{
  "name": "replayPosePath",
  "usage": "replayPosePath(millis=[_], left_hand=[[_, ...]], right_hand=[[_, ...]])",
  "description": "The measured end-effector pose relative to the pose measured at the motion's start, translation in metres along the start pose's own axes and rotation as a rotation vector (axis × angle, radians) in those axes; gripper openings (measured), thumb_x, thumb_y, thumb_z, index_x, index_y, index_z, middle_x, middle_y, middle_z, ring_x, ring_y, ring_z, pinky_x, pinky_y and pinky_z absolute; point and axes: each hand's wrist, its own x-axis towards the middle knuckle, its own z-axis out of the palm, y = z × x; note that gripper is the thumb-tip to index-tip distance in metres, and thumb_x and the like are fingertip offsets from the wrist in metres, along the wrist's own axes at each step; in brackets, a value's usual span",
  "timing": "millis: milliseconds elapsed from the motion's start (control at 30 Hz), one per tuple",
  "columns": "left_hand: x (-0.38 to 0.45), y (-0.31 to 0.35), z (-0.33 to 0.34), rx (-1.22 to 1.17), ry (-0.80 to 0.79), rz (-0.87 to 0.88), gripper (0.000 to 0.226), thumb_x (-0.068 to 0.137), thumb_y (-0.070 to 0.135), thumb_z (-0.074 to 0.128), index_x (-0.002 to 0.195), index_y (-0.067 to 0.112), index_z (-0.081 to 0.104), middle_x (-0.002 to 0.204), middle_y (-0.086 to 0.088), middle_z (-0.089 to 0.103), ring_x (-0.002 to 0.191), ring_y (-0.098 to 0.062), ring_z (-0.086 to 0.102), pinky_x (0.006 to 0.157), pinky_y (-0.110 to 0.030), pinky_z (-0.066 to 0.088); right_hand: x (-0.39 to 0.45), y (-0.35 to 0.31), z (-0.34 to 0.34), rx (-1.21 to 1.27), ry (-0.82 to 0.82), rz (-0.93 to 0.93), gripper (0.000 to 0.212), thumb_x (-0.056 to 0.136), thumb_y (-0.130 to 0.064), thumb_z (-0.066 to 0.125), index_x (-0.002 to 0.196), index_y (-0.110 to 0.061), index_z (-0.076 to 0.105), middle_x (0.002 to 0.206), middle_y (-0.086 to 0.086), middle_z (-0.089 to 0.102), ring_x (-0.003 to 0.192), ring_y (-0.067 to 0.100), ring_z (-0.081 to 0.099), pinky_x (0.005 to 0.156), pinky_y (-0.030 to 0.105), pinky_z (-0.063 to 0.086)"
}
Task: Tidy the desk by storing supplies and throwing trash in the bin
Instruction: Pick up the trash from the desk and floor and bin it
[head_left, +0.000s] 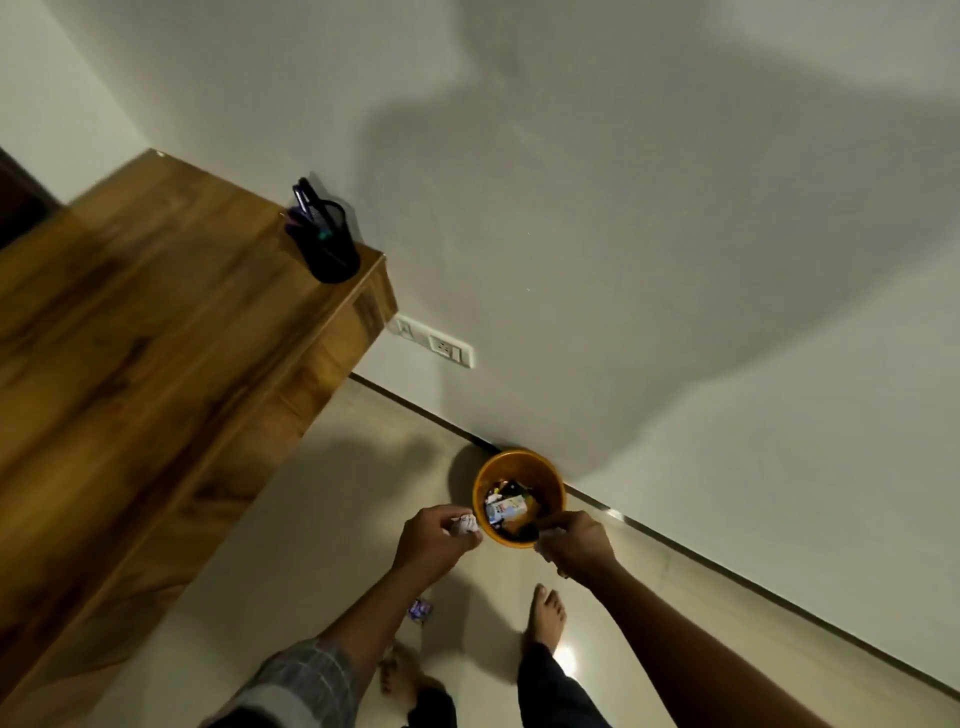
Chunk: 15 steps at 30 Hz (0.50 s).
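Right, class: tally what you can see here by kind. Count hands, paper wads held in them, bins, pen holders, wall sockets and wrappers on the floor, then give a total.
Hands: 2, left hand and right hand
Paper wads: 2, left wad, right wad
Bin: 1
Pen holder: 1
Socket: 1
Wrapper: 1
Total: 8

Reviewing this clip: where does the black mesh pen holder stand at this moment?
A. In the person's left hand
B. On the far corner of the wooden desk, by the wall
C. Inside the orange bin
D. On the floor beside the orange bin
B. The pen holder stands on the desk at its far corner next to the wall, well away from the bin on the floor.
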Motion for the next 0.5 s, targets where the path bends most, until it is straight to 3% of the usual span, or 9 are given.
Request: replayPosePath(millis=[67, 133, 233, 367, 500], left_hand=[[0.01, 0.0, 0.019, -0.076, 0.014, -0.092, 0.031, 0.062, 0.04, 0.088, 0.091, 0.038, 0.077, 0.091, 0.01, 0.077, 0.086, -0.015, 0.075, 0.081, -0.037, 0.062], [0.027, -0.003, 0.04, -0.124, 0.028, -0.153, 0.036, 0.061, 0.04, 0.086, 0.094, 0.03, 0.08, 0.088, 0.007, 0.079, 0.085, -0.019, 0.075, 0.075, -0.033, 0.059], [0.048, -0.003, 0.062, -0.192, 0.079, -0.195, 0.036, 0.067, 0.032, 0.089, 0.101, 0.025, 0.08, 0.091, 0.004, 0.079, 0.089, -0.024, 0.076, 0.071, -0.029, 0.054], [0.085, -0.01, 0.089, -0.399, 0.132, -0.295, 0.031, 0.082, 0.019, 0.085, 0.112, 0.018, 0.076, 0.097, -0.004, 0.08, 0.089, -0.024, 0.078, 0.075, -0.034, 0.059], [0.138, -0.036, 0.128, -0.617, 0.182, -0.42, 0.025, 0.087, 0.018, 0.08, 0.11, 0.013, 0.073, 0.101, -0.012, 0.079, 0.093, -0.03, 0.078, 0.076, -0.035, 0.059]], right_hand=[[0.009, 0.003, -0.011, 0.055, 0.026, -0.011, 0.02, 0.074, -0.03, 0.059, 0.088, -0.031, 0.072, 0.082, 0.001, 0.076, 0.079, 0.025, 0.071, 0.075, 0.046, 0.062], [0.023, 0.006, -0.022, 0.081, 0.053, -0.06, 0.012, 0.082, -0.027, 0.06, 0.088, -0.037, 0.062, 0.08, 0.0, 0.075, 0.077, 0.022, 0.072, 0.073, 0.043, 0.062], [0.056, 0.02, -0.031, 0.128, 0.147, -0.062, 0.021, 0.081, -0.027, 0.071, 0.1, -0.028, 0.062, 0.084, -0.003, 0.071, 0.076, 0.019, 0.07, 0.071, 0.036, 0.06], [0.108, 0.051, -0.028, 0.3, 0.185, 0.016, 0.033, 0.069, -0.039, 0.081, 0.097, -0.028, 0.067, 0.082, -0.003, 0.074, 0.071, 0.02, 0.073, 0.069, 0.043, 0.063], [0.169, 0.08, -0.008, 0.537, 0.147, 0.158, 0.047, 0.072, -0.023, 0.087, 0.112, -0.017, 0.064, 0.091, 0.008, 0.075, 0.078, 0.026, 0.074, 0.065, 0.039, 0.063]])
